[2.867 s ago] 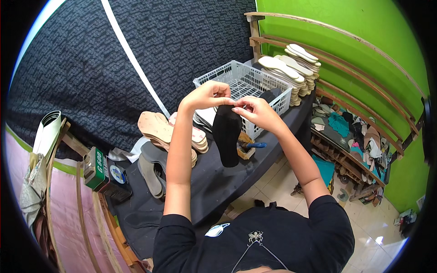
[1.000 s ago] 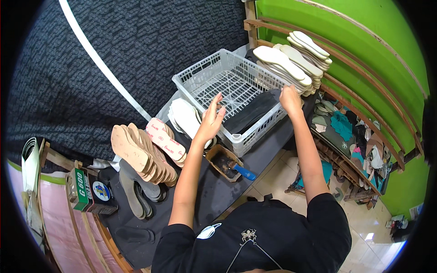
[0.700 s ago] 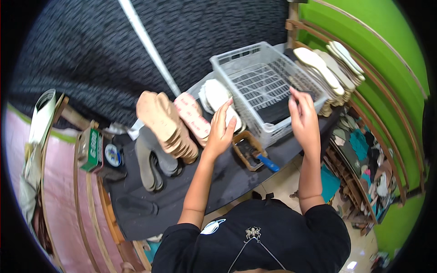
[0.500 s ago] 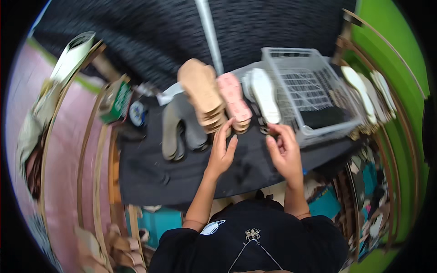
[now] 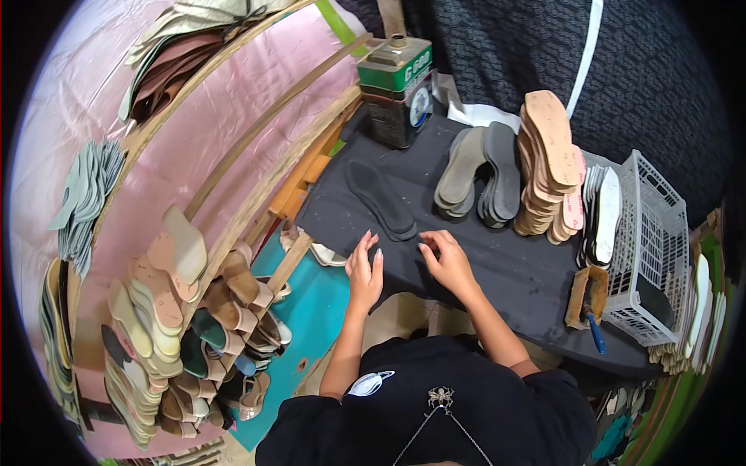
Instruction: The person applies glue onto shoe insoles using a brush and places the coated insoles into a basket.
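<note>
My left hand (image 5: 364,272) is held just off the front edge of the black table (image 5: 497,268), its fingers loosely stretched and nothing in them. Opposite it, my right hand (image 5: 448,264) is lightly curled over the table's front edge, fingers apart, also without anything in it. The nearest thing to both is a dark grey insole (image 5: 379,200) lying flat, which may be more than one layer. Farther right stand a pile of grey insoles (image 5: 464,169), darker grey insoles (image 5: 500,172), a tall stack of tan insoles (image 5: 546,155), pink ones (image 5: 573,203) and white ones (image 5: 608,206).
A green and black metal can (image 5: 396,89) stands at the table's back left corner. On the right are a small glue-stained box (image 5: 584,299) with a blue-handled brush (image 5: 596,334) and a grey plastic crate (image 5: 646,256). Wooden racks at left bear shoes (image 5: 241,283) and more insoles (image 5: 151,307).
My view has swung left, bringing the flat dark insole, metal can and left rack into fuller sight. My hands have shifted left along the table, away from the pink and white insoles.
</note>
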`<state>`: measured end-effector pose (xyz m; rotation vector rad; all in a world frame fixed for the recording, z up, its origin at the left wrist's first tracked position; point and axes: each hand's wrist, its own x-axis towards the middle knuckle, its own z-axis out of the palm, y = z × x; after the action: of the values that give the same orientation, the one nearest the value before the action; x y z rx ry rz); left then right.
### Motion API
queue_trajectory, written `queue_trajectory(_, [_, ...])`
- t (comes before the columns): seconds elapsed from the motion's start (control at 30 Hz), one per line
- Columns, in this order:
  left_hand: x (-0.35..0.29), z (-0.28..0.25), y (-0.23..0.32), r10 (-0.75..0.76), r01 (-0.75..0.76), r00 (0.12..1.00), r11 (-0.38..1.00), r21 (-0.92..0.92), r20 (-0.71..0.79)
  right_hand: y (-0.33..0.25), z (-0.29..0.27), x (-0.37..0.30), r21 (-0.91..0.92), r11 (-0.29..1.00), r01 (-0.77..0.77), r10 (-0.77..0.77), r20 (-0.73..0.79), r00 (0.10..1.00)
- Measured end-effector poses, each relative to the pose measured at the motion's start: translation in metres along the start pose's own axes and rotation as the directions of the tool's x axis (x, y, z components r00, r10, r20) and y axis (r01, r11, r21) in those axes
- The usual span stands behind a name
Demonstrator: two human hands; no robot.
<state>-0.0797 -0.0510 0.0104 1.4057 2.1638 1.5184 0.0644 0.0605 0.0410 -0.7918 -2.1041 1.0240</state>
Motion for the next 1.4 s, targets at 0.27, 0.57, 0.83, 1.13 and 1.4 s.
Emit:
queue_trajectory(0.27, [0.015, 0.015, -0.043, 0.001, 0.009, 0.999, 0.967, -0.254, 0.037, 0.018, 0.054, 0.033, -0.278, 0.948, 0.153, -0.185, -0.092, 0.978])
queue_trajectory(0.57, [0.018, 0.023, -0.052, 0.015, -0.007, 0.999, 0.978, -0.209, 0.039, 0.023, 0.070, 0.051, -0.476, 0.873, 0.109, -0.165, -0.078, 0.983])
queue_trajectory(0.83, [0.019, 0.024, -0.054, -0.006, 0.011, 1.000, 0.978, -0.206, 0.021, 0.020, 0.065, 0.058, -0.493, 0.865, 0.094, -0.137, -0.053, 0.989])
queue_trajectory(1.13, [0.020, 0.021, -0.049, -0.048, 0.057, 0.998, 0.973, -0.224, 0.044, 0.010, 0.046, 0.052, -0.384, 0.921, 0.070, -0.130, -0.131, 0.983])
queue_trajectory(1.4, [0.026, 0.019, -0.058, -0.027, -0.040, 0.991, 0.874, -0.484, -0.132, 0.003, 0.009, 0.006, -0.192, 0.977, -0.093, 0.065, -0.144, 0.987])
